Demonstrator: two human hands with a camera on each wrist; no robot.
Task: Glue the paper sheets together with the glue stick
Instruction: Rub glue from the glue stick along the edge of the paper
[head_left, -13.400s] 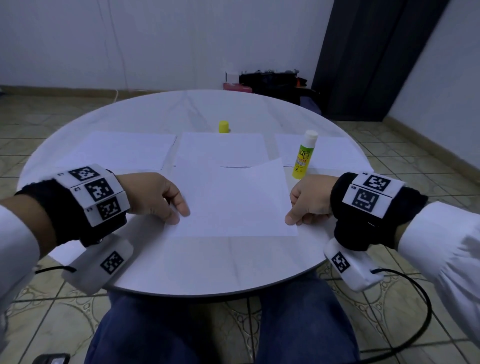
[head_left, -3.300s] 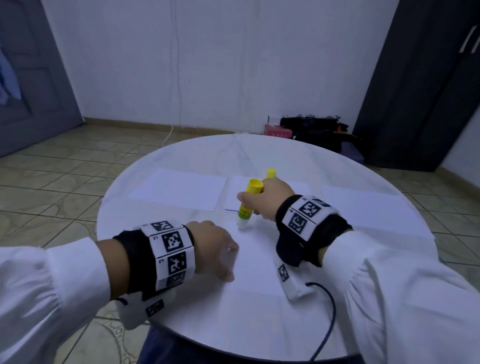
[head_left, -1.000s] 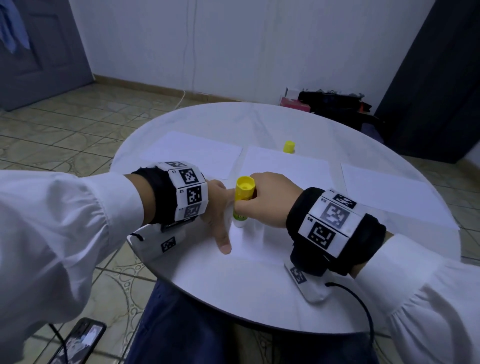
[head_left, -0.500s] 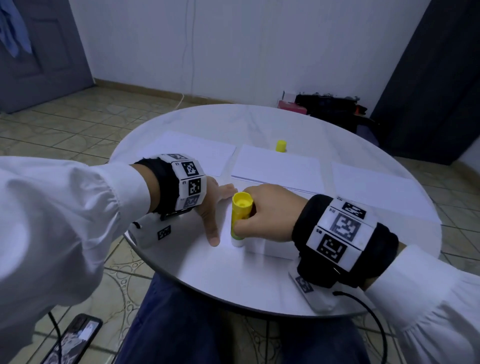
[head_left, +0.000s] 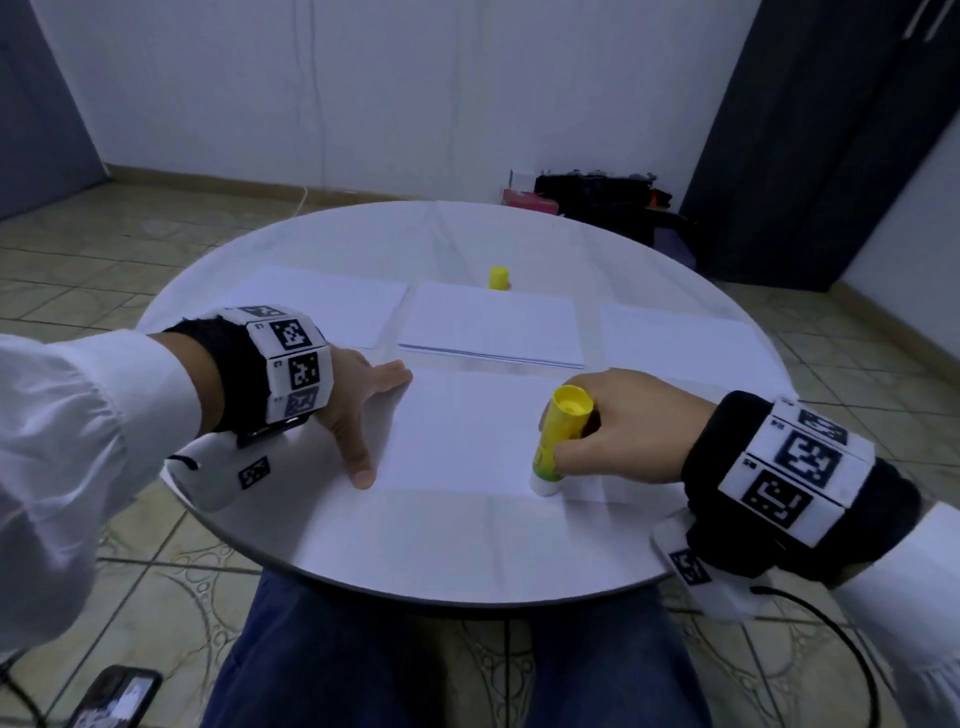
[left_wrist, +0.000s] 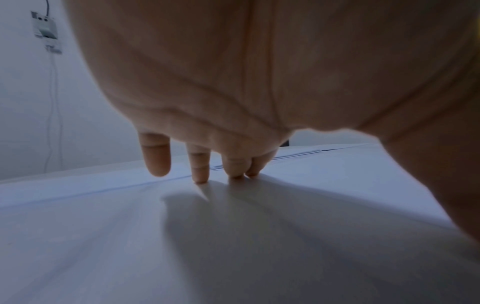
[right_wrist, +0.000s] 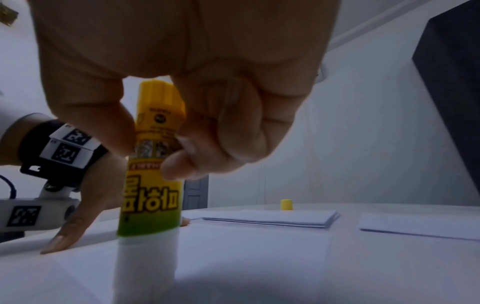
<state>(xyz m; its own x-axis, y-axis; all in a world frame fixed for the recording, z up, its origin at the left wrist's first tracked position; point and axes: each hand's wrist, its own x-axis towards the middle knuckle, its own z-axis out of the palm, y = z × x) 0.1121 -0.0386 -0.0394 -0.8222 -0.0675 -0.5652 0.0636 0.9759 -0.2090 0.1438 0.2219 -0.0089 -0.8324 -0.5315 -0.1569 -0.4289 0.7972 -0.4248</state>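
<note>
The right hand (head_left: 618, 426) holds the yellow-and-green cylindrical glue stick (head_left: 558, 441) upright, its fingers (right_wrist: 205, 148) and thumb curled round the upper barrel. The white lower end of the stick touches the near right area of the white rectangular paper sheet (head_left: 467, 431) that lies at the front of the round white counter (head_left: 415, 551).

The left hand (head_left: 358, 400) lies spread at the left edge of the same sheet. Its fingers (left_wrist: 200, 164) are straight and set wide apart, tips pressing down; the thumb runs along the left edge of the sheet. The hand holds nothing.

Farther back on the counter:
- a stack of white paper sheets (head_left: 493, 327), centred, just behind the front sheet;
- a single white paper sheet on the left (head_left: 332, 306);
- a single white paper sheet on the right (head_left: 675, 338);
- a small yellow plastic cap (head_left: 499, 277), standing upright just behind the centre stack.

Both wrists carry black bands with white coded marker panels (head_left: 296, 358). A dark phone (head_left: 117, 696) lies on the tiled floor at lower left.
</note>
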